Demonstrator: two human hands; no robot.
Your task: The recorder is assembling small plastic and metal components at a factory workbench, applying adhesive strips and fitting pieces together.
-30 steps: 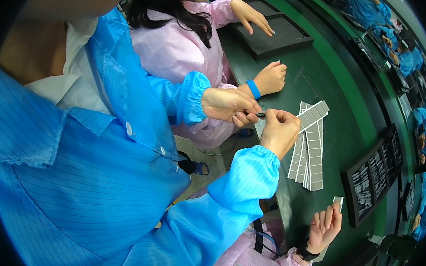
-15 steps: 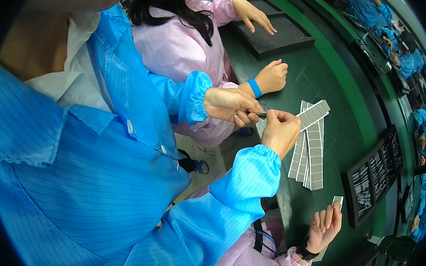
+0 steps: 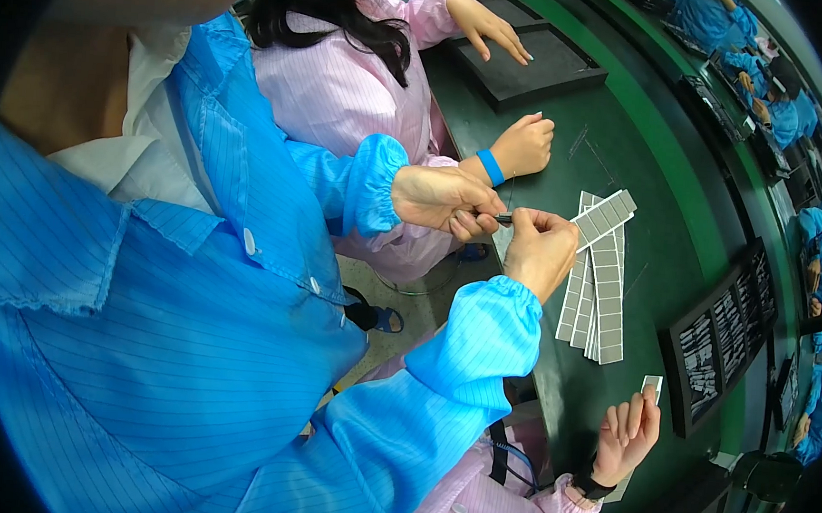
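Observation:
My left hand point(image 3: 445, 200) is closed, its thumb and fingers pinching a small dark, narrow piece point(image 3: 504, 218). Facing it, my right hand point(image 3: 541, 251) is also closed, with its fingertips at the other end of the same piece. Most of that piece is hidden by my fingers, so its kind does not show. Just beyond my right hand, several white strips with grey rectangular stickers point(image 3: 608, 304) lie fanned over one another on the green table point(image 3: 662, 274).
A black tray point(image 3: 725, 336) of small dark and silvery pieces stands at the right. Another black tray point(image 3: 548, 66) lies at the top, under a co-worker's hand point(image 3: 489, 28). That person's other hand point(image 3: 524, 145) rests near mine. Lower right, another person's hand point(image 3: 630, 429) touches a sticker strip.
Both my hands have shifted very slightly upward in the picture, still on the small dark piece. Nothing else has visibly moved.

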